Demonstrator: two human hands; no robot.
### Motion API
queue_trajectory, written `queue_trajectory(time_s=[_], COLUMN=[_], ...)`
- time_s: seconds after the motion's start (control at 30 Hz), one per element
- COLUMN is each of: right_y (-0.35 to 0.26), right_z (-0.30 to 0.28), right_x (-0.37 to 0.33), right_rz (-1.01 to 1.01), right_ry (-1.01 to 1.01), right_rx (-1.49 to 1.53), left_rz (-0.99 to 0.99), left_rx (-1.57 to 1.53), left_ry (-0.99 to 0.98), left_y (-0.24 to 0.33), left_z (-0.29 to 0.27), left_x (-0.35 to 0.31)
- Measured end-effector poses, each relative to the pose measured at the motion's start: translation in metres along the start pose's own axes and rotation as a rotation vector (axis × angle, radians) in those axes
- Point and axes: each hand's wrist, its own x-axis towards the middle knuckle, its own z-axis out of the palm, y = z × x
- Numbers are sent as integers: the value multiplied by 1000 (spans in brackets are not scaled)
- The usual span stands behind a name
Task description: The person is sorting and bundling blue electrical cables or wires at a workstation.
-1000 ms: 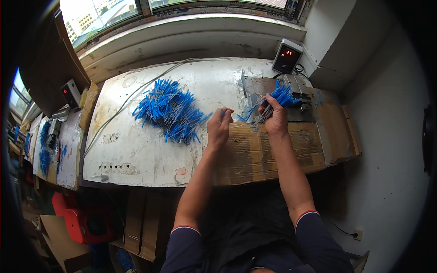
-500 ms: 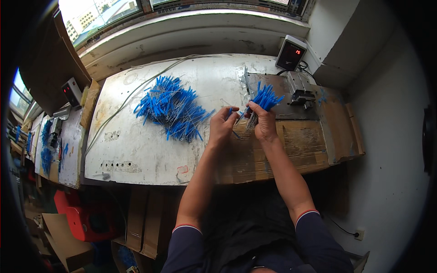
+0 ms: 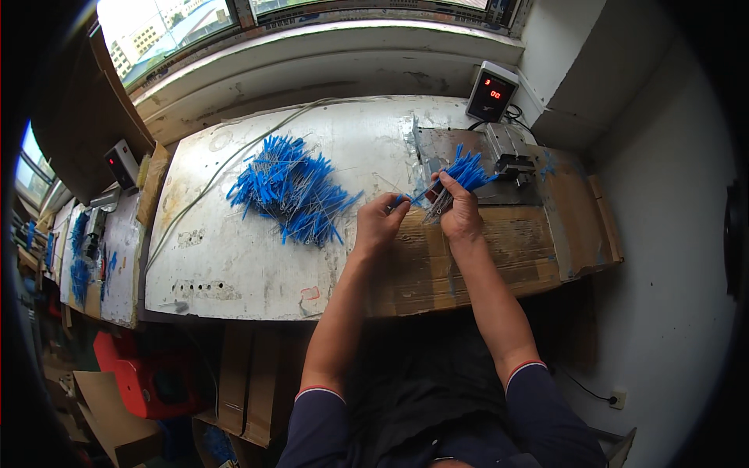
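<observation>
Fingers [image 3: 448, 184] of the right hand [image 3: 462, 220] are wrapped round a bundle of blue-ended wires [image 3: 467, 169], the blue ends fanning out up and to the right, the bare wire ends pointing down toward the left. Those of the left hand [image 3: 378, 228], just beside it, are pinched together on a single blue-ended piece [image 3: 399, 201]; its exact lie is too small to tell. Under both spreads the worn white tabletop [image 3: 250, 253], its right front part covered by a brown cardboard sheet [image 3: 511, 240]. Well to the left of the hands lies a loose pile of similar blue-ended wires [image 3: 287, 187], crossing in many directions. Beyond the right hand sits a metal fixture [image 3: 509, 150], and behind that a display box [image 3: 493, 92] with lit red digits leans back near the wall.
</observation>
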Motion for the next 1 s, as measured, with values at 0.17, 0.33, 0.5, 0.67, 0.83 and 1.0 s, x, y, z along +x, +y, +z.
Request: queue_trajectory(time_s=[0.17,0.33,0.5,0.67,0.83,1.0], right_y=[1,-6,-3,5,8,6], right_z=[-7,-1,3,0,-2,-8], right_x=[2,-13,-26,-27,-25,-23], right_rz=[35,213,332,264,314,379], right_ry=[-40,-257,-329,-328,-241,-182], right_rx=[99,-124,-257,-284,-251,-195], left_rz=[-153,-98,-90,-147,-165,-159], left_rx=[-84,-330,-415,-308,-317,-543], left_ry=[-66,81,72,-29,45,226], left_y=[16,12,13,16,5,2], left_z=[-1,-6,-7,-8,-7,-14], left_x=[0,1,2,4,7,11])
